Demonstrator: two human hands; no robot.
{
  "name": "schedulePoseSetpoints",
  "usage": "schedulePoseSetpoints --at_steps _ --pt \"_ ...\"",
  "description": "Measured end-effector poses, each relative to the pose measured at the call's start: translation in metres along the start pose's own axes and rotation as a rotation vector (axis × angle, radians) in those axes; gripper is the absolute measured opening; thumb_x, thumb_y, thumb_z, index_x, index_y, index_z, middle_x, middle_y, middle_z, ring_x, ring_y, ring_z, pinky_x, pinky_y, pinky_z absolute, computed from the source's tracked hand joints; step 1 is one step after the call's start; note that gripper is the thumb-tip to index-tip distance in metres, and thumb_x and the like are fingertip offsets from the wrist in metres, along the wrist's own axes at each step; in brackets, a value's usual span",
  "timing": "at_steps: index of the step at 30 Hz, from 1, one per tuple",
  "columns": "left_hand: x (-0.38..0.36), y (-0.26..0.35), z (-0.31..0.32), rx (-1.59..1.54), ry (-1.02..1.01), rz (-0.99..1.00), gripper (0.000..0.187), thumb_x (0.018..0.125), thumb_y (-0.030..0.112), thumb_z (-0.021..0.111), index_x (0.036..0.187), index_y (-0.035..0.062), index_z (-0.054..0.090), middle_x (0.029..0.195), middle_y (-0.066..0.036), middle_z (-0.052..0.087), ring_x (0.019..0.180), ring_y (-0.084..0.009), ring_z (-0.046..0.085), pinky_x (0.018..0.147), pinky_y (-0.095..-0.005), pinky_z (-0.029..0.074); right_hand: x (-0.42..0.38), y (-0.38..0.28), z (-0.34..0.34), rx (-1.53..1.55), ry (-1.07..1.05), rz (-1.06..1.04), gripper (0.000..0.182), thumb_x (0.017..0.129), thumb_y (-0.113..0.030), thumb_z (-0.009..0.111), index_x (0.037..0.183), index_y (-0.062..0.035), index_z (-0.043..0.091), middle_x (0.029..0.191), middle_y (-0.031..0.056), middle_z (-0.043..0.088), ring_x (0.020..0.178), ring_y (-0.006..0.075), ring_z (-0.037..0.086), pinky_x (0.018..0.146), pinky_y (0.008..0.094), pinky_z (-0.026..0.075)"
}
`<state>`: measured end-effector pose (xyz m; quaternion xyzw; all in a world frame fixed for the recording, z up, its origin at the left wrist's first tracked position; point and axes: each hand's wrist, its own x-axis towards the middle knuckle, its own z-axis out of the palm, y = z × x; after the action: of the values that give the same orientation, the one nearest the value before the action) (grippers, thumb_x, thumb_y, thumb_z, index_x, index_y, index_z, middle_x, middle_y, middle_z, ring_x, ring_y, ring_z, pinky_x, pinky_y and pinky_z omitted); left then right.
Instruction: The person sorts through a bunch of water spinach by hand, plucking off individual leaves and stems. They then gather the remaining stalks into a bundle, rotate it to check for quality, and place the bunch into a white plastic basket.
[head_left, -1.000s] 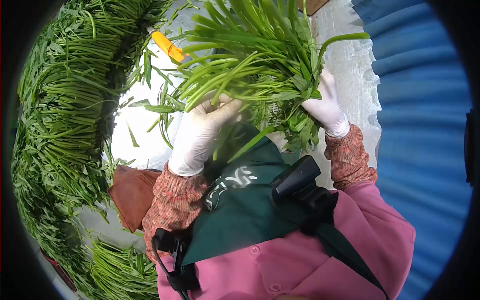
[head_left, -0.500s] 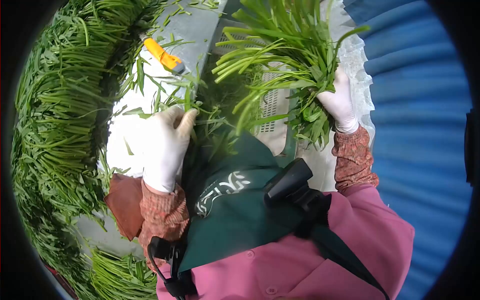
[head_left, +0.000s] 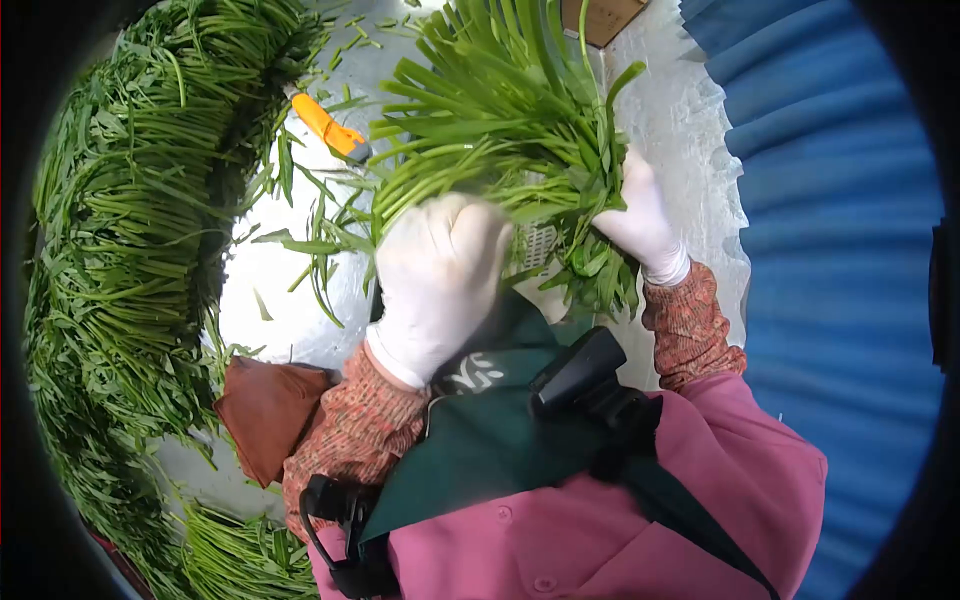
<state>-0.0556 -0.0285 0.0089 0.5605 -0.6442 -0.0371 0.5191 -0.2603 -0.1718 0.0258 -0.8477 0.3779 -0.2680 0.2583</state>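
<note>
A large bunch of water spinach [head_left: 500, 110], with long green stems and narrow leaves, fans out toward the upper left. My right hand [head_left: 645, 218], in a white glove, is wrapped round its leafy part, and leaves hang below the grip. My left hand [head_left: 440, 280], also gloved in white, is closed against the lower-left stems of the bunch. Its fingertips are turned away, so what they hold is hidden. Up and to the left of that hand, an orange-handled knife [head_left: 325, 128] lies on the metal table [head_left: 300, 210] among loose leaves.
A long heap of water spinach [head_left: 140, 240] lines the left side, with more stems [head_left: 240, 555] at the bottom left. Blue sheeting [head_left: 840, 280] hangs on the right. A cardboard box [head_left: 605, 15] stands at the top. Behind the bunch, a perforated crate [head_left: 540, 245] partly shows.
My left hand has moved right, from the loose leaves on the table to the stems of the bunch. The right hand has brought the bunch slightly left.
</note>
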Motion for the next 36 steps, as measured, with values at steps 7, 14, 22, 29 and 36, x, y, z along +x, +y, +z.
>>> schedulePoseSetpoints --at_steps 7,14,22,29,36 --pt "-0.007 0.012 -0.013 -0.839 -0.098 -0.474 0.003 0.099 0.005 0.055 0.099 0.0017 0.055 0.085 -0.007 0.064 0.056 -0.0036 0.046 0.052 -0.019 0.039 0.004 -0.009 -0.006 -0.093 -0.026 0.157 0.059 0.079 -0.011 0.073 0.134 0.0 0.052 0.116 0.0167 0.068 0.106 0.0241 0.065 0.094 0.0331 0.048" --pt "0.007 0.007 -0.047 -0.266 -0.157 -0.652 0.028 0.083 0.014 0.077 0.105 0.0005 0.068 0.077 -0.008 0.065 0.062 -0.0124 0.059 0.059 -0.0269 0.048 0.004 -0.003 -0.011 -0.236 0.021 0.096 0.065 0.076 -0.014 0.075 0.136 -0.0062 0.05 0.103 0.0194 0.069 0.097 0.0352 0.067 0.083 0.0383 0.051" --pt "0.018 -0.012 -0.029 -0.453 0.165 -0.415 0.012 0.085 0.007 0.072 0.094 -0.0004 0.073 0.075 -0.007 0.064 0.068 -0.0147 0.059 0.062 -0.0289 0.047 0.003 -0.012 0.004 -0.174 0.032 -0.093 0.07 0.072 -0.02 0.077 0.136 -0.0113 0.048 0.086 0.0206 0.068 0.083 0.0426 0.066 0.07 0.0454 0.052" --pt "0.003 0.004 -0.097 -0.697 -0.065 -0.727 0.008 0.088 0.002 0.069 0.092 -0.0013 0.075 0.073 -0.004 0.067 0.055 -0.0032 0.05 0.051 -0.018 0.036 0.007 0.0 -0.004 -0.292 0.026 0.01 0.071 0.074 -0.023 0.077 0.137 -0.0116 0.046 0.086 0.0215 0.068 0.083 0.0429 0.066 0.071 0.0463 0.052" --pt "0.033 0.015 -0.02 0.373 -0.01 -0.099 0.04 0.076 0.018 0.081 0.112 0.0076 0.067 0.09 -0.01 0.063 0.079 -0.03 0.064 0.068 -0.0365 0.051 0.003 -0.015 0.009 -0.286 -0.036 -0.073 0.082 0.063 -0.008 0.073 0.14 -0.0152 0.045 0.081 0.0184 0.064 0.08 0.0407 0.065 0.068 0.0471 0.052"
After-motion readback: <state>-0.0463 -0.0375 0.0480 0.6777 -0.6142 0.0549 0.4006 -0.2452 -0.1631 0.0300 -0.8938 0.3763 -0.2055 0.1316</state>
